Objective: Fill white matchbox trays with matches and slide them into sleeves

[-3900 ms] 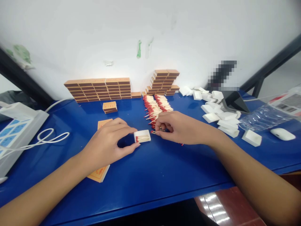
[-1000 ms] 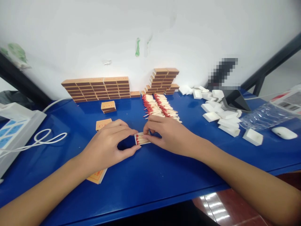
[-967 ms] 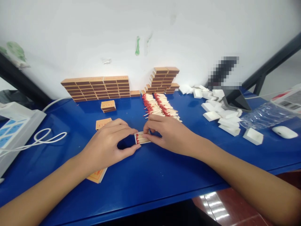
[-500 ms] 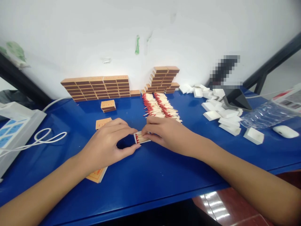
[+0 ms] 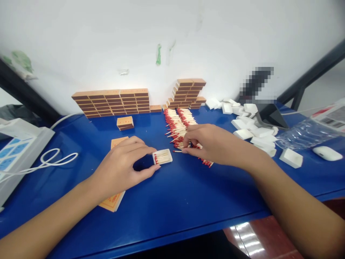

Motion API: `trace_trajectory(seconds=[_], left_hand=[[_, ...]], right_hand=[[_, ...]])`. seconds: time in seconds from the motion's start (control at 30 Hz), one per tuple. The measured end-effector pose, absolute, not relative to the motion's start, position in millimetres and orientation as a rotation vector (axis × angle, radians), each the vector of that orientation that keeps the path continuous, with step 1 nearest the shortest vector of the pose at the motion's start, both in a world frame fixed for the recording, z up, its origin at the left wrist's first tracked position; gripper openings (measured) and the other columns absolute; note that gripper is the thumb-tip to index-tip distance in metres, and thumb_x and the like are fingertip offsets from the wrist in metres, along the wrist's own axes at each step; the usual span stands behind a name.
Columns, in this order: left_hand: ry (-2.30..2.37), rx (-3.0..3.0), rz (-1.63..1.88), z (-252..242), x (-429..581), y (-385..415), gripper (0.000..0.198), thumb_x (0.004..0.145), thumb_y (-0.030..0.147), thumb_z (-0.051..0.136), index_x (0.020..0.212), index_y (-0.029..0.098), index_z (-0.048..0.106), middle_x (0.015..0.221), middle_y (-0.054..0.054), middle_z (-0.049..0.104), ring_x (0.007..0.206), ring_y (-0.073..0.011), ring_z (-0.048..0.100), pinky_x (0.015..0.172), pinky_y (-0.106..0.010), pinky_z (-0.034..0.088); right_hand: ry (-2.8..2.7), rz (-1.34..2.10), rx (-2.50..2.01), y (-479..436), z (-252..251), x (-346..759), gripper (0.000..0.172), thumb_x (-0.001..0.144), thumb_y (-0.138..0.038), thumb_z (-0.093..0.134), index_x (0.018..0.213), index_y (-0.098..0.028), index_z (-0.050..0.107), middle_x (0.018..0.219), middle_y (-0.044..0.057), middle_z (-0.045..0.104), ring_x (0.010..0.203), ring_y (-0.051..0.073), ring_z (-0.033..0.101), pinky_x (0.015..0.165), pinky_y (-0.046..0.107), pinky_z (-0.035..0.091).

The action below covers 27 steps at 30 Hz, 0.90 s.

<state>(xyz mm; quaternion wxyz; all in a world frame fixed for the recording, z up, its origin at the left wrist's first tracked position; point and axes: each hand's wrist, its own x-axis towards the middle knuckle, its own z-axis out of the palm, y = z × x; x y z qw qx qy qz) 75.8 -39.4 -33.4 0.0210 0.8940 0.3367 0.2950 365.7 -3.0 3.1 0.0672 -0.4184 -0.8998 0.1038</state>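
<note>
Between the thumb and forefinger of my left hand (image 5: pixel 126 162) is the end of a small white matchbox tray (image 5: pixel 169 160). Red-headed matches (image 5: pixel 162 157) lie side by side in it, heads toward my left hand. To the right of the tray, my right hand (image 5: pixel 207 144) is closed in a pinch at the near edge of the match pile (image 5: pixel 175 126). A single match (image 5: pixel 176 151) sticks out leftward from its fingertips, head toward the tray. My right hand covers part of the pile.
Orange matchboxes form a long stack (image 5: pixel 113 102) and a stepped stack (image 5: pixel 188 91) against the wall. More boxes (image 5: pixel 125 123) lie near my left hand. White empty trays (image 5: pixel 244 122) are heaped at right, near a white computer mouse (image 5: pixel 327 151). A power strip (image 5: pixel 35 151) with cable stands left.
My right hand has moved from over the tray rightward to the match pile, uncovering the tray, and now has a match at its fingertips. My left hand stays on the tray.
</note>
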Motion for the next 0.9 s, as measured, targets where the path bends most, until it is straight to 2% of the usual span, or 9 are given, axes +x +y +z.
trace_trajectory(seconds=[0.2, 0.4, 0.63, 0.9], left_hand=[[1.043, 2.759, 0.903, -33.3, 75.9, -39.8, 0.026, 0.094, 0.032, 0.078, 0.114, 0.016, 0.076, 0.096, -0.005, 0.077, 0.095, -0.0218, 0.07, 0.082, -0.035, 0.058], [1.023, 2.774, 0.915, -33.3, 75.8, -39.5, 0.025, 0.094, 0.033, 0.078, 0.113, 0.017, 0.076, 0.095, -0.004, 0.077, 0.094, -0.0211, 0.07, 0.082, -0.035, 0.057], [1.034, 2.765, 0.905, -32.8, 76.1, -38.9, 0.025, 0.094, 0.032, 0.078, 0.114, 0.017, 0.076, 0.096, -0.004, 0.077, 0.095, -0.0213, 0.07, 0.082, -0.035, 0.057], [1.039, 2.778, 0.912, -33.6, 74.0, -39.5, 0.025, 0.094, 0.032, 0.078, 0.114, 0.018, 0.076, 0.096, -0.004, 0.077, 0.094, -0.0212, 0.07, 0.082, -0.035, 0.056]], right_hand=[[-2.738, 0.404, -1.252, -2.4, -1.1, 364.3, 0.007, 0.096, -0.024, 0.071, 0.092, -0.019, 0.073, 0.097, 0.006, 0.072, 0.082, 0.019, 0.062, 0.071, 0.031, 0.042], [-2.737, 0.447, -1.23, -1.7, -4.1, 361.7, 0.011, 0.099, -0.022, 0.064, 0.094, -0.019, 0.073, 0.096, 0.006, 0.072, 0.084, 0.02, 0.062, 0.073, 0.031, 0.042], [-2.708, 0.584, -1.209, -5.1, -6.2, 357.8, 0.009, 0.1, -0.021, 0.062, 0.096, -0.019, 0.069, 0.103, 0.007, 0.072, 0.086, 0.019, 0.063, 0.073, 0.03, 0.043], [-2.665, 0.53, -1.136, -4.1, -5.1, 364.2, 0.013, 0.104, -0.023, 0.058, 0.098, -0.019, 0.068, 0.101, 0.006, 0.071, 0.088, 0.019, 0.062, 0.076, 0.031, 0.043]])
